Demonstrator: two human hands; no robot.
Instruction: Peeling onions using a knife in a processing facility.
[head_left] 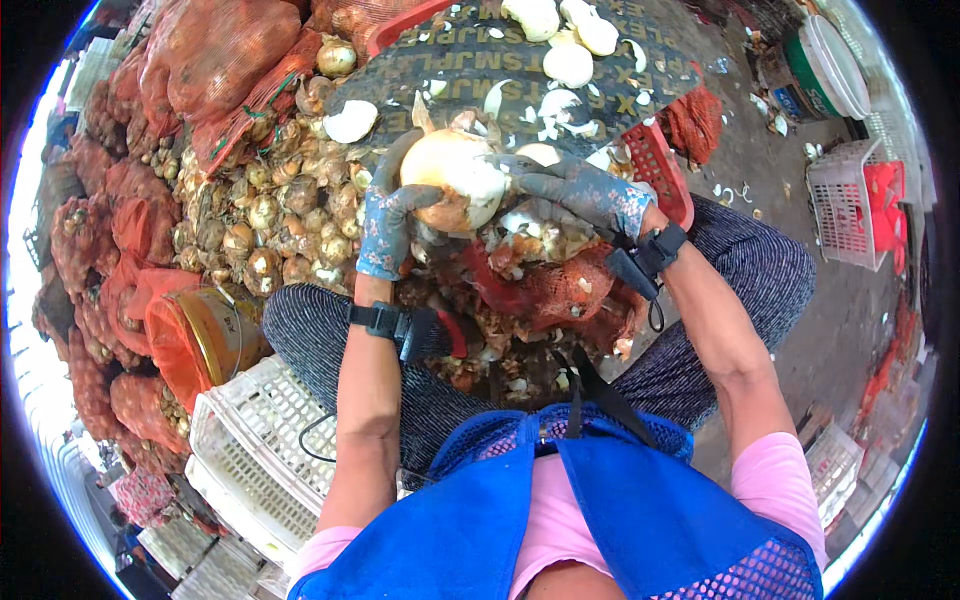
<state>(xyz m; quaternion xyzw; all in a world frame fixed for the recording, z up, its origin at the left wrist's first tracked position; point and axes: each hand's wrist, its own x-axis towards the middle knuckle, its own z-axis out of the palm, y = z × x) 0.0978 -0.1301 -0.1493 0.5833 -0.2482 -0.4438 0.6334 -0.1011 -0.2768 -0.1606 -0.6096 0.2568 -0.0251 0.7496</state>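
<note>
A large onion is held up in front of me, brown skin on its left and bare white flesh on its right. My left hand, in a grey-blue flowered glove, wraps round its left side. The gloved fingers of my right hand are bent together against its peeled right side. Whether a small tool or a piece of skin is in them, I cannot tell. Beyond the hands, peeled white onions and skin scraps lie on a dark printed sheet. A white piece of onion lies nearer the left hand.
Unpeeled onions are heaped at the left beside full red mesh sacks. A yellow bucket and a white crate stand near my left leg. Red netting lies between my knees. A white-lidded tub and a white basket stand at right.
</note>
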